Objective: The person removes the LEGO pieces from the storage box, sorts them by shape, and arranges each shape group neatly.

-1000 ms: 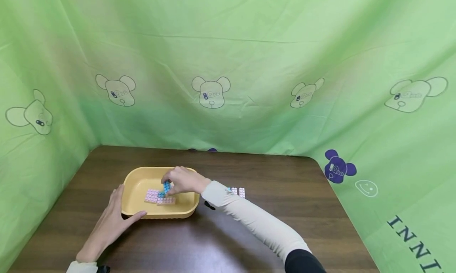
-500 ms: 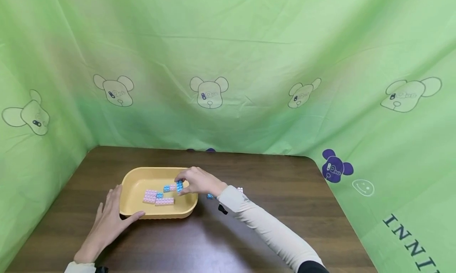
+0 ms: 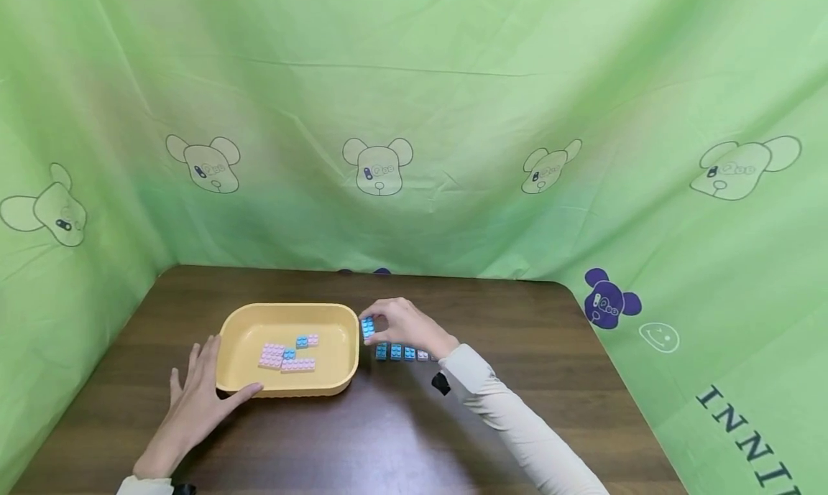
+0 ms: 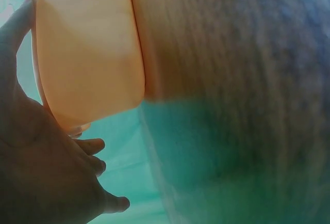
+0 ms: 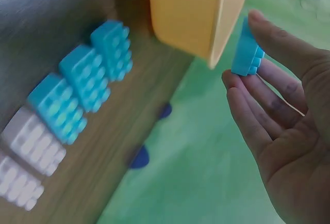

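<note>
Three blue bricks (image 3: 395,352) and two pale pink bricks (image 5: 35,140) sat in a row on the one brown table (image 3: 259,437), and there was a single yellow tray (image 3: 339,391) with two small blue pieces (image 3: 289,354) and three pink patches (image 3: 298,366) in it. The widest patch could've been one brick or a couple side by side, honestly couldn't tell. From the head cam the pink end of the row was mostly tucked behind the right wrist, and the right wrist cam chopped the last brick off at its edge. The left wrist cam was dim and blurry on one side, and the tray's wall hid whatever was inside. As for the hands, the right hand (image 3: 404,326) had a blue held brick (image 3: 367,328) pinched between thumb and fingertips, at nine o'clock from the palm and just outside the tray's three o'clock rim. The row lay near that hand at six o'clock. The left hand (image 3: 199,393) was spread out, fingers and thumb pretty straight, touching the tray around its eight o'clock corner.
</note>
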`<state>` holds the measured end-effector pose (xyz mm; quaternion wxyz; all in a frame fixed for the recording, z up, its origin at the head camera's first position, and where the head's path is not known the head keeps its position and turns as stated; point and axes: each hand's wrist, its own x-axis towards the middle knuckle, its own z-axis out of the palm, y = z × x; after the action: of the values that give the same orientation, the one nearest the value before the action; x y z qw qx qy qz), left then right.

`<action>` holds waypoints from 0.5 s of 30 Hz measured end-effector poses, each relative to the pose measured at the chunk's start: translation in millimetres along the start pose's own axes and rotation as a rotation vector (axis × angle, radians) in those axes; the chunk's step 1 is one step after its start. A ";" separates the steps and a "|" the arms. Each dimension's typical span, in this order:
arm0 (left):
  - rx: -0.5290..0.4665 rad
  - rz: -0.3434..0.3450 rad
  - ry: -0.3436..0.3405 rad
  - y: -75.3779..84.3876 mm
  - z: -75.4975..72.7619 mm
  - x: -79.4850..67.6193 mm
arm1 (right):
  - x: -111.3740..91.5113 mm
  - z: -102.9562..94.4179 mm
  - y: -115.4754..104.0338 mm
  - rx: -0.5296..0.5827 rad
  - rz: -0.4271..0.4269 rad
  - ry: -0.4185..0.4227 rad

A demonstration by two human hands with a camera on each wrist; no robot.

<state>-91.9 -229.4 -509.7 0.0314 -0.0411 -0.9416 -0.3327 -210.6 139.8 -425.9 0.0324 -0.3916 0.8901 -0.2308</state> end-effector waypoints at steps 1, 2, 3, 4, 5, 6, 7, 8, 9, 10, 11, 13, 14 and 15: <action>-0.002 0.000 -0.003 0.3 0.0 -0.4 | -4.7 -1.3 3.6 0.002 0.009 0.011; -0.003 0.001 -0.004 0.5 0.0 -0.7 | -9.2 -2.5 7.1 0.005 0.021 0.019; -0.004 0.003 -0.005 0.7 0.0 -0.8 | -13.3 -3.5 10.7 0.006 0.029 0.029; -0.006 0.003 -0.007 0.9 0.0 -0.9 | -17.1 -4.1 14.5 0.003 0.040 0.035; -0.008 0.003 -0.009 1.1 0.2 -0.8 | -20.8 -4.5 18.3 0.004 0.052 0.039; -0.010 0.003 -0.012 1.3 0.4 -0.7 | -24.6 -4.7 21.9 0.002 0.062 0.044; -0.010 0.003 -0.013 1.4 0.1 -0.4 | -27.6 -5.1 25.4 -0.002 0.072 0.045; -0.010 0.002 -0.014 1.5 -0.2 -0.2 | -30.8 -5.1 28.8 -0.005 0.085 0.044; -0.009 0.001 -0.017 1.4 -0.4 -0.1 | -34.1 -4.8 32.0 -0.010 0.093 0.042; -0.010 0.000 -0.021 1.4 -0.5 -0.3 | -37.4 -4.3 35.1 -0.012 0.100 0.042; -0.010 -0.001 -0.024 1.3 -0.7 -0.5 | -40.8 -3.7 38.0 -0.011 0.107 0.045; -0.011 -0.003 -0.030 1.0 -1.2 -1.1 | -47.5 -2.4 42.7 -0.006 0.124 0.054; -0.010 -0.005 -0.032 0.7 -1.5 -1.5 | -50.8 -1.6 45.1 -0.002 0.136 0.061; -0.008 -0.006 -0.033 0.4 -1.9 -1.7 | -54.1 -0.9 47.3 0.002 0.146 0.070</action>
<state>-90.1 -230.3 -508.1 0.0145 -0.0439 -0.9407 -0.3360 -205.6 206.5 -452.5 0.0185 -0.3173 0.9167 -0.2422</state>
